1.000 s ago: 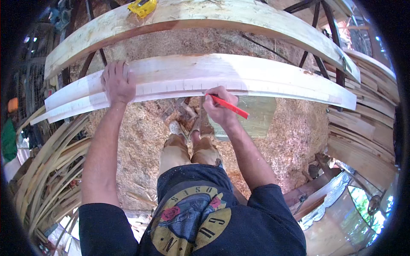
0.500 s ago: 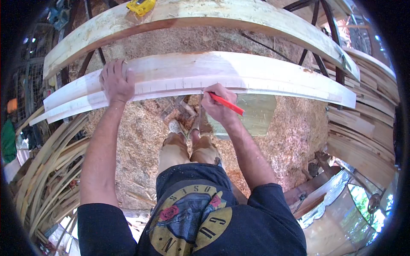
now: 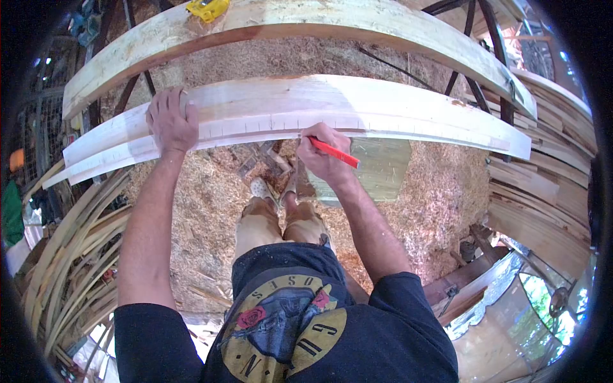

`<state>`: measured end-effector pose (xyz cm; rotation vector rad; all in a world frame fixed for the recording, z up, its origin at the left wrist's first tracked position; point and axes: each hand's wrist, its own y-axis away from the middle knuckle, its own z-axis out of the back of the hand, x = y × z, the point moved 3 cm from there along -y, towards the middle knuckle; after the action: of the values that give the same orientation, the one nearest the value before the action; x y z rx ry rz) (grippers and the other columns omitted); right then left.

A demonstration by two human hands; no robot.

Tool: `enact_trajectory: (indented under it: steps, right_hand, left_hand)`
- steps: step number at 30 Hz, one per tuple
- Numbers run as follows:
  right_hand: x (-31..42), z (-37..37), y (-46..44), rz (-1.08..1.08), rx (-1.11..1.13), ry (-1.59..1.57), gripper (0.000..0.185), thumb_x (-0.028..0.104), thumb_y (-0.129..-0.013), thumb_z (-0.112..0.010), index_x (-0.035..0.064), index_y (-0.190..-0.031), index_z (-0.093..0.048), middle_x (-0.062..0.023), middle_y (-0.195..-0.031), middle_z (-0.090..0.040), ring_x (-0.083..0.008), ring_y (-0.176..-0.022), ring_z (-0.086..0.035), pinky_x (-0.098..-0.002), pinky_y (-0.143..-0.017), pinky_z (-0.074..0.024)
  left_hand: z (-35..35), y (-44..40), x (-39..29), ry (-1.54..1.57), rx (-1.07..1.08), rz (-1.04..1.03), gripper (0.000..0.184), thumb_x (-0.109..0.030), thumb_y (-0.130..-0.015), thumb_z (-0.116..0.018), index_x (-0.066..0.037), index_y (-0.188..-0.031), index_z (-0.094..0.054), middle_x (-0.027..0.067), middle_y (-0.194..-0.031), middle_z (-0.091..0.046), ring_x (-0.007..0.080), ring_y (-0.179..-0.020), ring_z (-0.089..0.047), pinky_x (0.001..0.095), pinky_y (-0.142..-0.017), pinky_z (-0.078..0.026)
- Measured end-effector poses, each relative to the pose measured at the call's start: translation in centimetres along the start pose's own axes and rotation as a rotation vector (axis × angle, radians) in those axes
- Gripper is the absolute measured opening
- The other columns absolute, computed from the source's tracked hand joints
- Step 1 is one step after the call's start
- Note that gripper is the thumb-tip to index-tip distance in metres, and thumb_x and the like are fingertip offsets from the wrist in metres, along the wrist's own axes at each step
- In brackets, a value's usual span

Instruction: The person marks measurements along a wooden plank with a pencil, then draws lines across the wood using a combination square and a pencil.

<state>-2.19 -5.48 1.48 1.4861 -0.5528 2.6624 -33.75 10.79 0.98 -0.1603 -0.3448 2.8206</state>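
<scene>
A long pale wooden board (image 3: 268,96) lies crosswise in front of me, looking curved through the lens. Along its near side runs a thin pale strip (image 3: 131,151) that sticks out past the board's left end. A row of short dark tick marks crosses the wood beside it. My left hand (image 3: 174,121) lies flat on the board, fingers pointing away and thumb apart. Pinched in my right hand (image 3: 324,150) is a flat red carpenter's pencil (image 3: 335,152). That hand is at the strip's near edge, right of the middle; its fingers hide the pencil's tip.
A second thick beam (image 3: 306,24) lies beyond, with a yellow tool (image 3: 207,9) on it. Dark metal legs (image 3: 129,92) stand under the wood. Thin strips (image 3: 73,255) pile up at left, stacked boards (image 3: 543,210) at right. Sawdust (image 3: 440,204) covers the floor around a greenish panel (image 3: 383,169).
The red pencil and my right hand have shifted very slightly left, the pencil's back end tipping a little. My left hand keeps its place on the board. The whole view drifts slightly.
</scene>
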Motion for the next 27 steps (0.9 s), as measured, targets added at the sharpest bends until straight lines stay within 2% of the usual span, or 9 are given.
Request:
enact_trajectory:
  steps: [21,24,27]
  right_hand:
    - [0.45,-0.16,-0.15,-0.001,-0.024,0.021,0.017,-0.003,-0.077,-0.068,0.0076,-0.089,-0.061,-0.0127,-0.07,-0.064,-0.0306,-0.061,-0.068,-0.0399,-0.055,-0.0528]
    - [0.65,0.0,-0.04,-0.076,0.027,0.013,0.017,-0.002,-0.077,-0.069,0.0078,-0.089,-0.061,-0.0128,-0.07,-0.064,-0.0308,-0.061,-0.068,-0.0401,-0.055,-0.053]
    - [0.61,-0.15,-0.18,-0.023,-0.016,0.019,0.017,-0.002,-0.078,-0.069,0.0078,-0.089,-0.061,-0.0125,-0.07,-0.064,-0.0305,-0.061,-0.068,-0.0399,-0.055,-0.0531]
  left_hand:
    - [0.04,-0.02,-0.08,-0.004,-0.008,0.007,0.051,-0.033,-0.091,-0.063,-0.016,-0.139,-0.059,0.0095,-0.144,-0.058,0.0334,-0.137,-0.049,0.0509,-0.117,-0.034]
    - [-0.04,-0.01,0.04,0.0,-0.018,0.005,0.051,-0.032,-0.092,-0.063,-0.016,-0.14,-0.058,0.0099,-0.144,-0.058,0.0337,-0.138,-0.049,0.0513,-0.117,-0.034]
    - [-0.18,0.03,0.09,0.007,-0.021,0.003,0.051,-0.032,-0.092,-0.063,-0.016,-0.14,-0.058,0.0101,-0.145,-0.058,0.0337,-0.139,-0.048,0.0513,-0.118,-0.033]
